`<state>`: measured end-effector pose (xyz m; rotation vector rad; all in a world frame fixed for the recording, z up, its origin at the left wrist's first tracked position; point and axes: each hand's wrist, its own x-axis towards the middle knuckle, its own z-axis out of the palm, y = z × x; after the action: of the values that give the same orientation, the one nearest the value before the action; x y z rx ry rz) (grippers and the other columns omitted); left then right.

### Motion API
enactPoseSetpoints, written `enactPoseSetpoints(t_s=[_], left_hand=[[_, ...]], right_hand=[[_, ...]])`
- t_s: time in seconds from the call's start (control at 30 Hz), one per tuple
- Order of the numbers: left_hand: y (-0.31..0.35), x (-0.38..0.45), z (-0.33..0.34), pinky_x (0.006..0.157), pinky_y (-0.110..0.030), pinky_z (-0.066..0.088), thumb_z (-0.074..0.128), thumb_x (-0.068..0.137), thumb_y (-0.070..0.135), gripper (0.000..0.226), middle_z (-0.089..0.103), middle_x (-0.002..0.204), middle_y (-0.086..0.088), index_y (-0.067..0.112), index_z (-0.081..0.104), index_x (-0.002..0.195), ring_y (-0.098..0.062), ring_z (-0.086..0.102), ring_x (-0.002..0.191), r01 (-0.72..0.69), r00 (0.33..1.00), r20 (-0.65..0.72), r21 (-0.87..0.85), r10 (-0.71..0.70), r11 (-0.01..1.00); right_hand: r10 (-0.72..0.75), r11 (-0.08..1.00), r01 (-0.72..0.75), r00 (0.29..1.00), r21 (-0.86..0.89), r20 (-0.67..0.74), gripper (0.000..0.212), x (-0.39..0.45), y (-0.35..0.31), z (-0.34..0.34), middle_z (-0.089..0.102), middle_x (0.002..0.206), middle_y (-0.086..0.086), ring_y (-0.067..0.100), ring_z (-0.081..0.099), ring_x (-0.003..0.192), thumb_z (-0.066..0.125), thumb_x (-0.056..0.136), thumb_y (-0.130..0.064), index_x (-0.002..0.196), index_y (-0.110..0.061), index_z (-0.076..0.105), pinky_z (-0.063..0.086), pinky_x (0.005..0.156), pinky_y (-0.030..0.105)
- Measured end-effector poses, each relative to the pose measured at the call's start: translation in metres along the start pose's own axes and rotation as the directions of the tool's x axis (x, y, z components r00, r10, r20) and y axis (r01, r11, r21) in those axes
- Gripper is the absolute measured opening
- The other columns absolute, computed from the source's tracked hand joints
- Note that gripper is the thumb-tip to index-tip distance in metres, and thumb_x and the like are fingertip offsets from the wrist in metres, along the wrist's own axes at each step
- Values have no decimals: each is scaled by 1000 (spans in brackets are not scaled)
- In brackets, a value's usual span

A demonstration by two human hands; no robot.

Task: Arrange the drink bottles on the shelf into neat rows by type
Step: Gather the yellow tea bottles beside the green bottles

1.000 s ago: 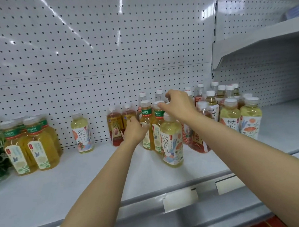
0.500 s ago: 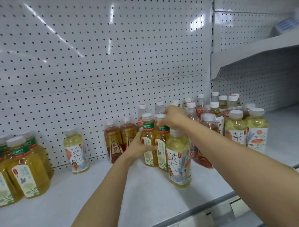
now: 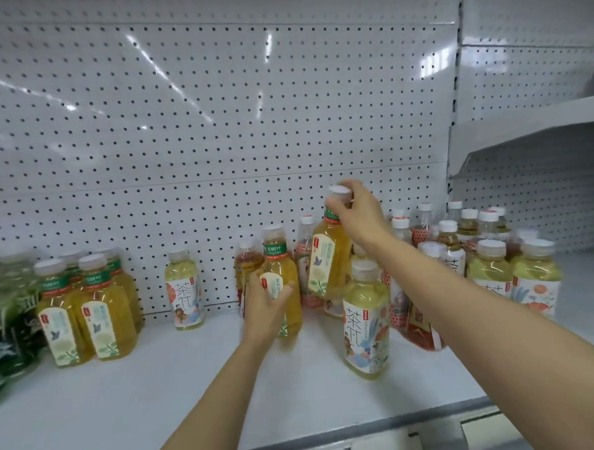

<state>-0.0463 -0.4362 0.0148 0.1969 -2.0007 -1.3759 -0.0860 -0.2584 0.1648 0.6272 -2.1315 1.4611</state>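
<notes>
My right hand (image 3: 358, 212) grips the cap and neck of a green-banded yellow tea bottle (image 3: 328, 261), which hangs tilted above the white shelf (image 3: 160, 394). My left hand (image 3: 265, 302) is wrapped around the body of a second green-banded yellow tea bottle (image 3: 279, 259) that stands on the shelf. A pale yellow bottle with a flowered white label (image 3: 365, 318) stands alone in front of my right forearm. Several matching green-banded bottles (image 3: 85, 312) stand grouped at the left. Another flowered-label bottle (image 3: 185, 291) stands alone against the pegboard.
A mixed cluster of red-labelled and pale yellow bottles (image 3: 487, 260) fills the right of the shelf. Dark green bottles (image 3: 7, 332) sit at the far left edge. A pegboard back wall (image 3: 216, 126) rises behind. A higher shelf (image 3: 529, 126) juts out at the upper right.
My right hand has lifted its green-banded bottle off the shelf and tilted it. My left hand has closed around the neighbouring bottle's body. The camera has moved closer and tilted up.
</notes>
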Motion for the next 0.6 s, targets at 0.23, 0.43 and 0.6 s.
enactPoseSetpoints(t_s=[0.23, 0.43, 0.6], left_hand=[[18, -41, -68, 68, -28, 50, 70, 76, 54, 59, 59, 103, -1, 24, 47, 121, -20, 62, 90, -42, 938, -343, 36, 52, 998], [21, -85, -111, 74, -25, 49, 75, 81, 45, 69, 52, 114, -2, 18, 42, 134, -19, 55, 99, 8, 903, -422, 205, 81, 979], [15, -101, -159, 76, -28, 40, 74, 82, 41, 68, 50, 119, -4, 14, 40, 134, -18, 50, 100, 50, 881, -468, 248, 74, 968]], right_hand=[[-142, 933, 164, 986, 320, -91, 33, -34, -40, 30, 56, 112, 5, 23, 60, 96, 43, 98, -37, 129, -25, 38, 52, 83, 42], [-255, 899, 252, 966, 359, -40, 32, -89, -67, 69, 60, 93, 5, 19, 59, 74, 37, 100, -41, 126, -21, 39, 47, 63, 34], [-276, 877, 252, 961, 410, 1, 30, -127, -82, 109, 59, 94, 2, 13, 58, 78, 40, 101, -33, 126, -16, 41, 47, 68, 30]])
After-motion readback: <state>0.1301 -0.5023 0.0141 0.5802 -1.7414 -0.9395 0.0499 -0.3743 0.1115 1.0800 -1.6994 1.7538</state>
